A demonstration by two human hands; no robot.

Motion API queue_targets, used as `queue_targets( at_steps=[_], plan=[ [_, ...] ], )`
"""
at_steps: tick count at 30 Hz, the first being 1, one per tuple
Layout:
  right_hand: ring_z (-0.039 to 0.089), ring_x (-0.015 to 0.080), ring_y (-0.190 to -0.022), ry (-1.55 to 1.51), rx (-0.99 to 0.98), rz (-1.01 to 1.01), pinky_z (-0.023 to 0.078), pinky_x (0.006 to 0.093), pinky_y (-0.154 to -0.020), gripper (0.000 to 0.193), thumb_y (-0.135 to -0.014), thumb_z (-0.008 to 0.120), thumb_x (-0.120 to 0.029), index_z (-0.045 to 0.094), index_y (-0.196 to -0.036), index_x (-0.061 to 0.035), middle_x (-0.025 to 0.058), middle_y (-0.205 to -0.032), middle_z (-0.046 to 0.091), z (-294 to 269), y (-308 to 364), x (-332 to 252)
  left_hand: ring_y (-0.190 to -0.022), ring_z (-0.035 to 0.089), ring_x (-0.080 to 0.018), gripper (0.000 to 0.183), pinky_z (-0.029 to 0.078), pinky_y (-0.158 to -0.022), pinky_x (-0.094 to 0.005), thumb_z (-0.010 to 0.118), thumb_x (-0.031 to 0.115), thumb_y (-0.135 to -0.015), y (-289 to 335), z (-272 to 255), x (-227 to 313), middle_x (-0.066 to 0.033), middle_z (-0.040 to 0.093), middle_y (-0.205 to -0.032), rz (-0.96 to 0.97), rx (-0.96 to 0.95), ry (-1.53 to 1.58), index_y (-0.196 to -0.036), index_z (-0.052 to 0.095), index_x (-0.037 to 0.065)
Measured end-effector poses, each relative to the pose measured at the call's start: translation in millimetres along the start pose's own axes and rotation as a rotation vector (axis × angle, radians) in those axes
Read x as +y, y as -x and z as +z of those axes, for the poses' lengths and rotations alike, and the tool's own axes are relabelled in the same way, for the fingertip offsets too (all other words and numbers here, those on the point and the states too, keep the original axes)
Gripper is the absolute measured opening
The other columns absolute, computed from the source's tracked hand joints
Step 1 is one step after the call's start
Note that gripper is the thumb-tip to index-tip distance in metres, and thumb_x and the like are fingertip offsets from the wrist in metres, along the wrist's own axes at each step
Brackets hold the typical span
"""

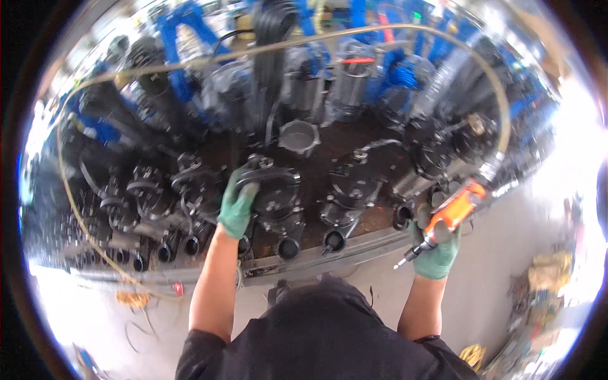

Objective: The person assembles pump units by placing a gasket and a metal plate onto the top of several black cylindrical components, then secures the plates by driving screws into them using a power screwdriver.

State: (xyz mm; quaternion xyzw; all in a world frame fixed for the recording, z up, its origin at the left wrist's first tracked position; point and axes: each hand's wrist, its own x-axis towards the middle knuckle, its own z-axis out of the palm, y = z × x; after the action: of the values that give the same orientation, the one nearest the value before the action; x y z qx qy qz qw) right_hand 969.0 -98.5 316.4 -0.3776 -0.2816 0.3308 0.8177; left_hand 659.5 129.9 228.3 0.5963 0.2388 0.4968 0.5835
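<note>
My left hand [237, 206], in a green glove with grey fingertips, grips the left side of a black pump [277, 195]. That pump stands at the bench's near edge, its round outlet facing me. Off to the right, my gloved right hand [438, 250] is closed around an orange air screwdriver [457, 206]. The tool's dark nose and thin bit point down and left, apart from any pump. A clear yellowish air hose [500, 95] runs up from its rear end. Between my hands sits a second black pump [354, 183], which neither hand touches.
More black pumps [149, 193] line the bench on the left, others [437, 152] on the right. A grey ring-shaped part [299, 137] lies behind the middle. Coiled black cables [269, 57] and plastic-wrapped cylinders [351, 82] stand farther back. The hose arches across the whole bench.
</note>
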Motion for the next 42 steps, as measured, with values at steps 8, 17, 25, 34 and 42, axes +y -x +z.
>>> queue_targets(
  at_steps=[8,17,25,34,42],
  plan=[
    [0.052,0.0158,-0.063,-0.36,-0.61,0.116,0.048,0.0378,-0.062,0.04,-0.091,0.067,-0.011,0.056,-0.13,-0.015,0.0058,-0.104,0.063,153.1,-40.7,40.1,-0.101,0.055,-0.0108,0.028,0.048,-0.092,-0.0275,0.067,0.018,-0.101,-1.1,-5.1,1.7,-0.0019,0.063,-0.106,-0.074,0.032,0.043,-0.124,0.058,0.004],
    [0.052,0.0157,-0.066,-0.038,-0.499,-0.066,0.046,0.039,-0.072,0.03,-0.085,0.062,-0.005,0.064,-0.115,-0.0118,0.007,-0.098,0.065,270.4,-60.0,100.0,-0.099,0.06,-0.0228,0.031,0.05,-0.09,-0.0382,0.067,0.025,-0.1,-3.7,-7.0,-5.1,-0.014,0.063,-0.108,-0.015,-0.003,-0.076,-0.122,0.059,0.003],
    [0.054,0.0155,-0.063,0.154,-0.366,-0.106,0.047,0.0398,-0.067,0.027,-0.083,0.064,-0.008,0.063,-0.11,-0.0079,0.0078,-0.092,0.064,275.4,-53.8,131.5,-0.093,0.06,-0.025,0.027,0.051,-0.085,-0.0377,0.066,0.018,-0.1,-4.1,-12.2,-1.4,-0.015,0.063,-0.106,-0.052,-0.053,-0.046,-0.121,0.058,0.004],
    [0.057,0.0158,-0.064,0.161,-0.338,-0.107,0.048,0.04,-0.069,0.029,-0.082,0.066,-0.007,0.062,-0.111,-0.0089,0.0081,-0.092,0.063,273.0,-50.7,134.0,-0.089,0.058,-0.0246,0.024,0.05,-0.083,-0.0377,0.066,0.016,-0.1,-5.4,-12.9,3.4,-0.0137,0.062,-0.1,-0.03,-0.039,-0.083,-0.119,0.058,0.004],
    [0.057,0.0162,-0.065,0.218,-0.396,-0.085,0.05,0.0396,-0.069,0.029,-0.083,0.066,-0.007,0.061,-0.111,-0.0085,0.0085,-0.091,0.063,278.4,-45.1,134.4,-0.092,0.06,-0.0302,0.026,0.05,-0.085,-0.0402,0.067,0.017,-0.099,-4.4,-14.1,4.9,-0.0167,0.062,-0.106,0.011,-0.012,-0.096,-0.12,0.058,0.003]
  ],
)
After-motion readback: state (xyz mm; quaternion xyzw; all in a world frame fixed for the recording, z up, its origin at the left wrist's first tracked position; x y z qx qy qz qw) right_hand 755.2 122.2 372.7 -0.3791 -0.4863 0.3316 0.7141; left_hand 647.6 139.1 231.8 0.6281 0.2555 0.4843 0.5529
